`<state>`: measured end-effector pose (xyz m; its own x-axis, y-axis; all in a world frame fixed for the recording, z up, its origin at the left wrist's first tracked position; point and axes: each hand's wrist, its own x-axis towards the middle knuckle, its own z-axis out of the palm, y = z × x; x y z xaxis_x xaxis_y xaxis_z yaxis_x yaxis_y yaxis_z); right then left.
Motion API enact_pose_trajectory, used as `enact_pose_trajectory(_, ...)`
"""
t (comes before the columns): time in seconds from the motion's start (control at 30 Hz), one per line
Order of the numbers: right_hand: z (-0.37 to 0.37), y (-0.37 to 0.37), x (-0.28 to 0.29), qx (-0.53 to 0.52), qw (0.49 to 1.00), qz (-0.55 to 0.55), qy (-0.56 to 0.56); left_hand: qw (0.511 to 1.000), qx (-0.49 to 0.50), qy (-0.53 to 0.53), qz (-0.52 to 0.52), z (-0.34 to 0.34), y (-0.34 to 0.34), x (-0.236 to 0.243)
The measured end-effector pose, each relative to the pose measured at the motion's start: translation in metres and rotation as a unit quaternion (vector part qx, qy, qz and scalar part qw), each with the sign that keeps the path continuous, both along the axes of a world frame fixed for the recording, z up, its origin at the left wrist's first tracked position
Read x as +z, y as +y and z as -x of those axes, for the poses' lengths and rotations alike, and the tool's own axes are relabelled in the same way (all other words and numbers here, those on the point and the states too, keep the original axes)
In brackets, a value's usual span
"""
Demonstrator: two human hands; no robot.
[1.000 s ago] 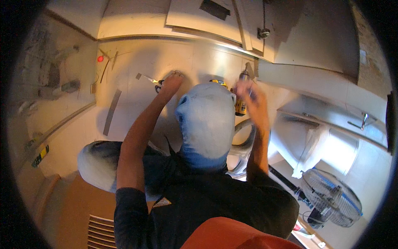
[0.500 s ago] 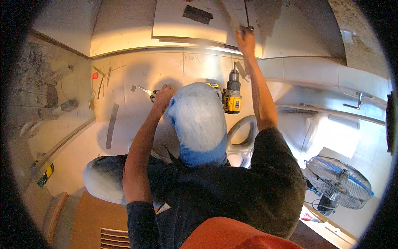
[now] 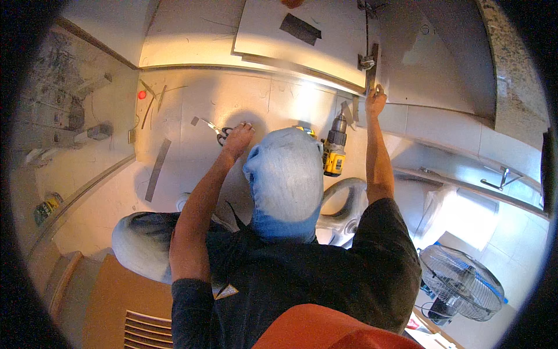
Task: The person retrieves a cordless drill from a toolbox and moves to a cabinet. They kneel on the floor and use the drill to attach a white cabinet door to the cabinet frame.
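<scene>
Scissors [image 3: 221,132] on pale floor [image 3: 192,104] touching left hand [image 3: 238,138], fingers spread flat, right hand [image 3: 376,99] gripping cabinet door's [image 3: 302,35] lower edge near hinge [image 3: 366,61], yellow drill [image 3: 335,152] between arms, bare floor leftward.

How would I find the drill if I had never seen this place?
Start at the pale tiled floor. The cordless drill stands between the blue-grey cap and the right arm reaching toward a cabinet door. It is the only yellow-and-black thing there.

A home kitchen under renovation: tiled floor [image 3: 192,99], cabinet door [image 3: 302,35], cordless drill [image 3: 334,154].
</scene>
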<state>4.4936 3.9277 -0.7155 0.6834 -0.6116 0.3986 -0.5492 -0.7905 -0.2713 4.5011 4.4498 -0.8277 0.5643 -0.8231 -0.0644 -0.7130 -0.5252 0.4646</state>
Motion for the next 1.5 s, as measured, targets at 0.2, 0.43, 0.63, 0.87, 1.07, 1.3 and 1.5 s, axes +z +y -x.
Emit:
enact_pose_trajectory(0.2,-0.004,0.01,0.013,-0.002,1.0,-0.013,-0.007,0.996,0.031,-0.029,0.073,0.004,0.001,-0.004)
enact_pose_trajectory(0.43,-0.094,0.134,0.094,0.287,0.954,-0.052,-0.069,0.997,0.023,-0.068,0.024,0.002,-0.007,-0.013)
enact_pose_trajectory(0.63,-0.191,0.244,0.104,0.363,0.927,0.019,0.086,0.998,0.025,-0.046,0.021,0.006,-0.004,-0.007)
enact_pose_trajectory(0.87,-0.149,0.231,0.116,0.316,0.944,0.076,0.06,0.994,0.07,-0.034,0.081,0.01,0.005,0.02)
enact_pose_trajectory(1.07,0.029,0.183,0.135,0.128,0.985,-0.084,-0.08,0.996,0.061,-0.006,0.057,0.003,-0.001,0.021)
enact_pose_trajectory(1.3,0.195,0.149,0.026,-0.073,0.977,-0.199,-0.01,0.994,0.064,-0.043,0.074,0.006,-0.002,0.017)
enact_pose_trajectory(1.5,0.074,0.148,0.082,0.119,0.986,-0.021,-0.115,0.996,0.039,-0.055,0.064,0.008,0.004,0.006)
